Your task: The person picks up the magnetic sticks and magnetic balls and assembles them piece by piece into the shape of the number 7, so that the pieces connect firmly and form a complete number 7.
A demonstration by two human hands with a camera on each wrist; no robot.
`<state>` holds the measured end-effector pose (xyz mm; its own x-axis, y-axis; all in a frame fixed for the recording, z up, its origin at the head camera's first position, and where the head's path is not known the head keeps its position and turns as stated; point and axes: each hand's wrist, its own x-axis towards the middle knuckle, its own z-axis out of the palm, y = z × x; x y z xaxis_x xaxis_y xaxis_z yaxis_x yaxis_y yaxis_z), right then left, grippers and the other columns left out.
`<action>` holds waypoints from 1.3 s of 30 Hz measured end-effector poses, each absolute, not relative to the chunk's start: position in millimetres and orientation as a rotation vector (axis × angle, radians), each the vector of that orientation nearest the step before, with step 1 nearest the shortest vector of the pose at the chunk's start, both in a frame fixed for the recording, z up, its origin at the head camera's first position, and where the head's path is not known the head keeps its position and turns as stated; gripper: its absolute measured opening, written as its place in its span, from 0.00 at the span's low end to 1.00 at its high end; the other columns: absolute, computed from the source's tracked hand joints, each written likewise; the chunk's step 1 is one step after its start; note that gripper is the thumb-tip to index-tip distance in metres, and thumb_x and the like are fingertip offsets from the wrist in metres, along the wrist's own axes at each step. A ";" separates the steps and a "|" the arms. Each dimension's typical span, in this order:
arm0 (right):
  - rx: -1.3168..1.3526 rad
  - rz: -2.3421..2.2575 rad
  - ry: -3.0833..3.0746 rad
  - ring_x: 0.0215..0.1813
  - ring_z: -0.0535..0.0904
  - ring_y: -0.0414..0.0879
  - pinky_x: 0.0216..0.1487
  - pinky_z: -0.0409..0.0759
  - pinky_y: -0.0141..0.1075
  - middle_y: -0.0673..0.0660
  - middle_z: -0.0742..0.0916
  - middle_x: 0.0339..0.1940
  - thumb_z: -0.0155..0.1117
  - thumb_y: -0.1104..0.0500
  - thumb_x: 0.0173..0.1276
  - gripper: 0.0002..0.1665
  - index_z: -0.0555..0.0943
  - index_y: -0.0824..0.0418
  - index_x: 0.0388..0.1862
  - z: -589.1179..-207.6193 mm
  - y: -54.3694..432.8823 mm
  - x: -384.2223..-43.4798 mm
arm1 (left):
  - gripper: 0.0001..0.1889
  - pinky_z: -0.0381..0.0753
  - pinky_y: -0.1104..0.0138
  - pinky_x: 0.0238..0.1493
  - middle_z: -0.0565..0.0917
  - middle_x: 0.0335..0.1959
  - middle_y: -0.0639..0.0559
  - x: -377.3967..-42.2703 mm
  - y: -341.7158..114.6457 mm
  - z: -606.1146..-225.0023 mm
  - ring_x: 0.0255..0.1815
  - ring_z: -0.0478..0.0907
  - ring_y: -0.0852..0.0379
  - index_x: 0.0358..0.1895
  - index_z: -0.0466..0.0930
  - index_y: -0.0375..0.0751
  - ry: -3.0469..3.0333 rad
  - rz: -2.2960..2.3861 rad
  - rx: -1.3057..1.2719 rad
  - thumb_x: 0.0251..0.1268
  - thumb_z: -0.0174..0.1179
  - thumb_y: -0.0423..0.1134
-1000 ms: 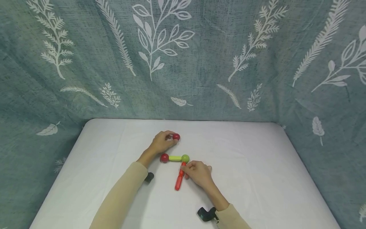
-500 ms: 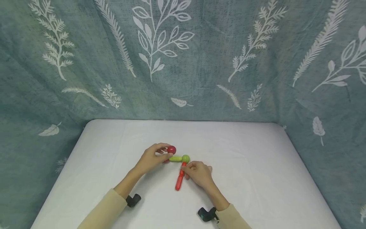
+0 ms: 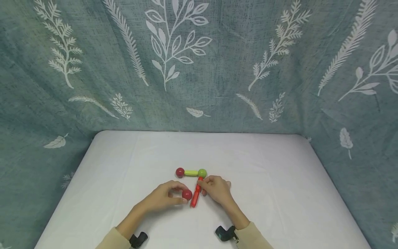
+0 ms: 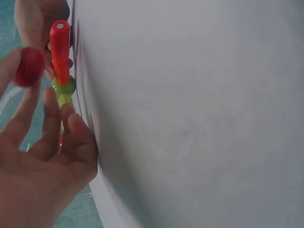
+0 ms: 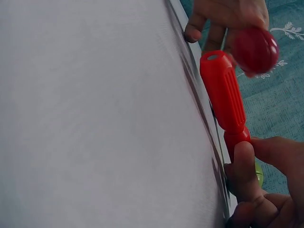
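Note:
My left hand (image 3: pixel 161 196) pinches a glossy red ball (image 3: pixel 187 194) between thumb and fingertips, just left of a red stick's near end in the head view. That red stick (image 3: pixel 195 199) is ridged, narrows at a neck and has a hole in its end face, seen in the right wrist view. Around its neck, the thumb and fingers of my right hand (image 3: pixel 216 189) pinch it. Its far end meets a green ball (image 3: pixel 202 173). From there a short yellow-green stick (image 3: pixel 191 173) runs left to a second red ball (image 3: pixel 180 172).
A white-covered table (image 3: pixel 264 173) lies beneath everything. Behind it hangs a teal cloth (image 3: pixel 230 69) with white leaf prints. Black wrist devices (image 3: pixel 225 233) sit by both sleeves.
My left hand has carried the red ball from behind the joined pieces toward the near side, down to the red stick's near end. The right hand keeps its hold in place.

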<state>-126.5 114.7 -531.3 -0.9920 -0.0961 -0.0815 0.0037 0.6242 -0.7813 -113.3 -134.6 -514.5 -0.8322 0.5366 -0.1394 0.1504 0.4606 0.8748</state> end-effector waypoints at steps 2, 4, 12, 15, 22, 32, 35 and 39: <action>-0.074 -1.318 2.725 0.25 0.75 0.42 0.52 0.54 0.57 0.42 0.81 0.12 0.67 0.45 0.68 0.15 0.83 0.52 0.25 -530.1 114.8 -126.4 | 0.19 0.73 0.53 0.58 0.80 0.49 0.66 -110.4 -136.8 -515.9 0.55 0.75 0.58 0.53 0.81 0.64 2.289 1.290 0.629 0.59 0.71 0.57; -0.072 -1.318 2.726 0.25 0.75 0.41 0.52 0.54 0.57 0.42 0.81 0.12 0.67 0.45 0.68 0.15 0.84 0.51 0.25 -528.9 114.8 -126.4 | 0.18 0.72 0.53 0.60 0.80 0.47 0.66 -108.5 -137.9 -516.6 0.53 0.76 0.59 0.51 0.81 0.65 2.285 1.249 0.675 0.58 0.71 0.57; -0.053 -1.344 2.711 0.27 0.76 0.42 0.53 0.53 0.58 0.44 0.81 0.12 0.67 0.45 0.69 0.16 0.84 0.52 0.26 -527.4 114.6 -126.1 | 0.16 0.73 0.62 0.48 0.82 0.35 0.61 -106.9 -135.2 -515.4 0.43 0.75 0.58 0.43 0.83 0.60 2.271 1.128 0.737 0.53 0.74 0.55; -0.043 -1.343 2.719 0.27 0.76 0.42 0.54 0.52 0.59 0.44 0.81 0.12 0.66 0.45 0.69 0.16 0.84 0.52 0.25 -527.5 114.3 -126.4 | 0.16 0.73 0.62 0.46 0.82 0.33 0.59 -106.3 -132.1 -514.1 0.42 0.75 0.58 0.42 0.83 0.59 2.270 1.122 0.728 0.53 0.75 0.55; -0.042 -1.360 2.710 0.28 0.76 0.42 0.53 0.51 0.58 0.43 0.81 0.12 0.66 0.46 0.69 0.16 0.84 0.52 0.25 -527.9 113.5 -126.3 | 0.16 0.71 0.64 0.41 0.81 0.28 0.62 -103.3 -124.7 -513.9 0.38 0.74 0.59 0.40 0.84 0.58 2.297 1.113 0.759 0.52 0.74 0.57; -0.047 -1.353 2.723 0.27 0.76 0.41 0.50 0.53 0.55 0.42 0.81 0.12 0.67 0.46 0.69 0.15 0.84 0.52 0.26 -529.4 113.4 -125.9 | 0.16 0.66 0.60 0.41 0.78 0.24 0.66 -100.1 -117.1 -514.4 0.33 0.71 0.62 0.38 0.84 0.58 2.406 1.001 0.778 0.50 0.74 0.59; -0.050 -1.345 2.736 0.27 0.76 0.41 0.49 0.53 0.54 0.41 0.81 0.12 0.67 0.46 0.69 0.15 0.84 0.52 0.26 -530.7 113.4 -126.0 | 0.16 0.66 0.61 0.41 0.77 0.24 0.67 -99.9 -116.0 -514.8 0.33 0.70 0.62 0.38 0.83 0.59 2.439 0.959 0.788 0.50 0.74 0.60; -0.055 -1.349 2.742 0.27 0.76 0.41 0.49 0.54 0.54 0.41 0.81 0.12 0.67 0.46 0.69 0.14 0.84 0.52 0.27 -531.9 113.8 -126.1 | 0.20 0.71 0.65 0.38 0.78 0.26 0.66 -102.5 -117.3 -513.0 0.33 0.72 0.63 0.42 0.85 0.56 2.421 0.950 0.785 0.50 0.73 0.62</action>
<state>-126.1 113.8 -531.9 -0.9957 -0.0700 -0.0604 0.0051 0.6104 -0.7920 -102.5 -117.3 -513.0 -0.7514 0.6364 -0.1744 0.3478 0.6065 0.7149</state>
